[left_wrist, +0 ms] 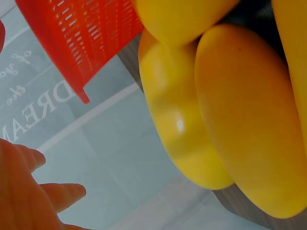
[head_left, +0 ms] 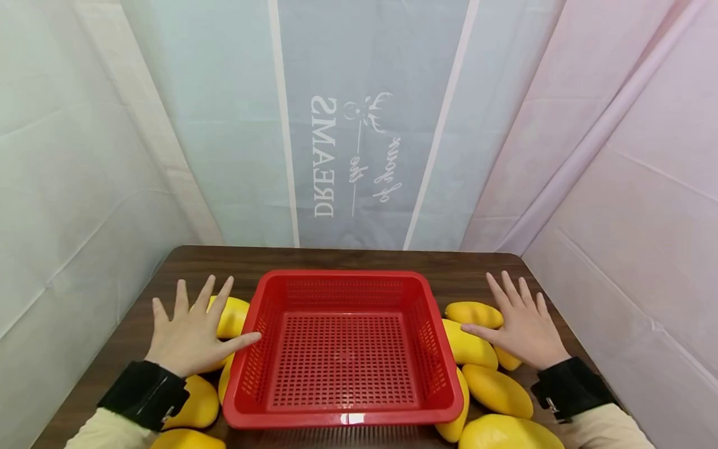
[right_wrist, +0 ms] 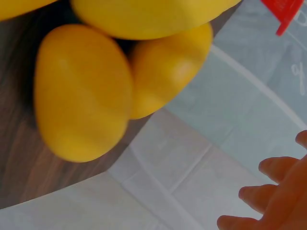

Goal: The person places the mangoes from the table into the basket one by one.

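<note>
A red plastic basket (head_left: 342, 419) with perforated walls and floor stands in the middle of the table, with nothing inside. My left hand (head_left: 187, 340) is spread palm down over yellow mangoes (head_left: 232, 318) on the basket's left, its thumb tip overlapping the left rim in the head view. On the other side my right hand (head_left: 527, 330) is spread too, fingers straight, above more mangoes (head_left: 498, 391). Neither hand holds anything. In the left wrist view several mangoes (left_wrist: 244, 120) lie close together beside the basket. The right wrist view has mangoes (right_wrist: 81, 93) near the table edge.
The dark wooden table (head_left: 224, 265) carries the basket and both groups of mangoes. Behind it hangs a grey-blue cloth (head_left: 370, 62) with mirrored lettering. Pale curtains (head_left: 645, 218) stand close along both sides. Each wrist wears a black band (head_left: 574, 388).
</note>
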`<state>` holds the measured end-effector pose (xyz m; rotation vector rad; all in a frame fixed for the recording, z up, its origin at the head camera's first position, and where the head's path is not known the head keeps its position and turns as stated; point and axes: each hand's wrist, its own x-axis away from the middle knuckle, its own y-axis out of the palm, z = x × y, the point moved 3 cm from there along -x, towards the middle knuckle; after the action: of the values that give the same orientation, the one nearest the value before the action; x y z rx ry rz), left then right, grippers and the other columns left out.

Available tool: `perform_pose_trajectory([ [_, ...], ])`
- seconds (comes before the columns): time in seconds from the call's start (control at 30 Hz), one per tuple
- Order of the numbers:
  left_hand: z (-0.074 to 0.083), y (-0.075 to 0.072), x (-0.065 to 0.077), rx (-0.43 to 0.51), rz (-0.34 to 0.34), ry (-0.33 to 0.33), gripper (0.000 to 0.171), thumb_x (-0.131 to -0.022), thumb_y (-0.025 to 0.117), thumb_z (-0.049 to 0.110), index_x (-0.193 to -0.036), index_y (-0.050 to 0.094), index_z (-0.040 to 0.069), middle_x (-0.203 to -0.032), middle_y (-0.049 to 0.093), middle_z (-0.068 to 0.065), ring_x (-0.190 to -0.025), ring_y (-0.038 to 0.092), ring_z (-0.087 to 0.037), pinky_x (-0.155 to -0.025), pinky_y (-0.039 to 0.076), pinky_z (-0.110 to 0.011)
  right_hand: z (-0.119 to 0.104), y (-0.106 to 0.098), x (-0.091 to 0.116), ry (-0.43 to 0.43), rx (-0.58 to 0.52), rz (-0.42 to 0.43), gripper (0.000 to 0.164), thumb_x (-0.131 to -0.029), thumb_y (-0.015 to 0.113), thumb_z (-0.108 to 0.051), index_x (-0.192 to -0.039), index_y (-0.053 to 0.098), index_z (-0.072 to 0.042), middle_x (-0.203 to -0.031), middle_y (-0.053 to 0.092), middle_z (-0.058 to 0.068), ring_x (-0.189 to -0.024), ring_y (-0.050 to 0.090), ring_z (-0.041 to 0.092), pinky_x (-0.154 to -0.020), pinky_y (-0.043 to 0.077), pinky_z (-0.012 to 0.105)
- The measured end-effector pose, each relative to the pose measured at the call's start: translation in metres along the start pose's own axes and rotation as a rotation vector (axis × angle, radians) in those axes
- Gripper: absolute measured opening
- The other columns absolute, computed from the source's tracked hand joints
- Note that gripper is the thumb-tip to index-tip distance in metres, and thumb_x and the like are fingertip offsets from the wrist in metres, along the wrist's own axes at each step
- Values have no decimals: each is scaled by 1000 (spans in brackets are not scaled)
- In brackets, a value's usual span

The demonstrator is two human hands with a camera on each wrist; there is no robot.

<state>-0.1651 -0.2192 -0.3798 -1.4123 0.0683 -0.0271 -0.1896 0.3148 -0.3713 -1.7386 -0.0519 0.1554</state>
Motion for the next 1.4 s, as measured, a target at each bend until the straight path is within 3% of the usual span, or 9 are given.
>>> perform_pose_trajectory([
  [0.17, 7, -1, -1, -7, 2, 16, 116, -74, 43, 89, -161, 10, 18, -160, 23, -25, -139, 18, -62, -102, 15, -82, 19, 6, 4, 47, -16, -32, 113, -81, 55, -76, -161, 5, -14, -161, 9, 31, -144, 6, 60, -107, 3, 78],
  [0.37, 15, 1, 0, -37, -3, 39, 118, -73, 42, 91, -160, 16, 15, -156, 32, -25, -129, 36, -56, -92, 33, -75, 43, 19, 9, 105, -38, -69, 112, -83, 54, -75, -160, 3, -13, -159, 11, 34, -141, 6, 64, -105, 4, 80],
  [0.7, 23, 11, 1, -20, 20, 65, 117, -73, 46, 88, -158, 22, 10, -144, 48, -25, -123, 44, -53, -91, 40, -71, 72, 38, 14, 207, -26, -138, 113, -83, 52, -76, -159, 6, -5, -149, 14, 47, -131, 12, 72, -102, 9, 81],
  [0.9, 28, 16, 0, -14, 40, 88, 118, -72, 54, 85, -156, 26, 6, -134, 55, -27, -111, 53, -49, -85, 49, -65, 84, 46, 11, 298, -47, -264, 119, -84, 44, -81, -156, -1, 2, -145, 10, 52, -127, 18, 74, -97, 25, 80],
  [1.03, 29, 19, -1, 34, -12, 83, 121, -72, 56, 84, -156, 23, 3, -127, 58, -28, -103, 55, -43, -79, 53, -58, 89, 52, 10, 373, -81, -349, 124, -83, 39, -84, -153, -10, 6, -143, 13, 53, -123, 26, 73, -90, 35, 78],
  [1.17, 30, 21, 1, 78, -62, 86, 122, -75, 54, 82, -155, 18, -2, -126, 59, -28, -104, 56, -40, -80, 55, -55, 89, 56, 8, 388, -107, -368, 125, -84, 37, -84, -151, -10, 11, -137, 26, 53, -114, 41, 68, -86, 42, 72],
  [1.4, 31, 22, 1, 173, -124, 100, 118, -81, 58, 73, -155, 12, -5, -125, 59, -24, -111, 57, -40, -83, 57, -54, 90, 62, 4, 398, -191, -374, 124, -87, 37, -80, -149, -13, 14, -137, 25, 55, -115, 43, 65, -91, 42, 70],
])
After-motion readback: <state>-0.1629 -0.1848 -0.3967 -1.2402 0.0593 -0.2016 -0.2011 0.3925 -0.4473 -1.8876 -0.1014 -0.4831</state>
